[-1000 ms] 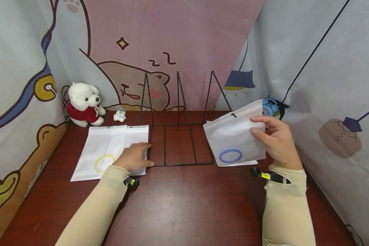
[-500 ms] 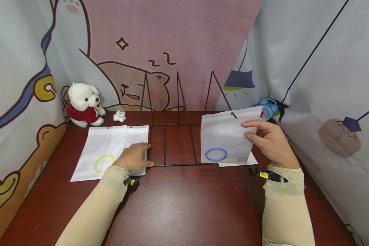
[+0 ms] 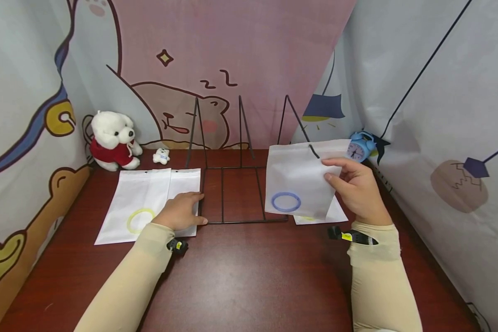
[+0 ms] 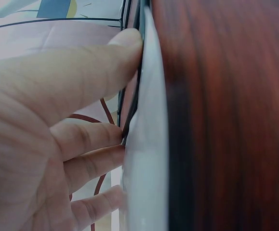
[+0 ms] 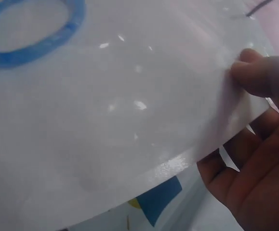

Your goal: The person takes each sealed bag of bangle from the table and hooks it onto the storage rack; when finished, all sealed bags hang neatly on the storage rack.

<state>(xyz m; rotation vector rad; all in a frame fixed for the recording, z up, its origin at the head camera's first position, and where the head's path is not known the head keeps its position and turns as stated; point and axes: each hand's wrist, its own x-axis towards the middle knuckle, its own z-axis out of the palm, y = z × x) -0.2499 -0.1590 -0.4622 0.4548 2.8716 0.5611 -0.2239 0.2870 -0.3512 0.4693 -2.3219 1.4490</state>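
Observation:
In the head view, my right hand (image 3: 354, 186) pinches the right edge of a translucent white plastic bag (image 3: 299, 177) with a blue ring (image 3: 286, 202) inside. Near the bag's top edge, the tip of the right prong (image 3: 314, 151) of a black wire rack (image 3: 240, 222) shows in front of the plastic. The right wrist view has thumb and fingers at the bag's edge (image 5: 144, 192). On the other side, my left hand (image 3: 177, 212) rests its outstretched thumb and fingertips against the rack's left base wire, over two white bags (image 3: 128, 196), one with a yellow ring (image 3: 141, 220).
Behind the held bag lies another white bag (image 3: 334, 214) on the dark wooden table (image 3: 240, 276). A white plush dog (image 3: 114, 140) and a tiny plush toy (image 3: 162, 156) sit at the back left. A blue alarm clock (image 3: 361, 146) stands at the back right.
My right hand has moved left with the blue-ring bag, uncovering more of the bag beneath and the clock. More of the prong now shows in front of the bag. The left hand stays put.

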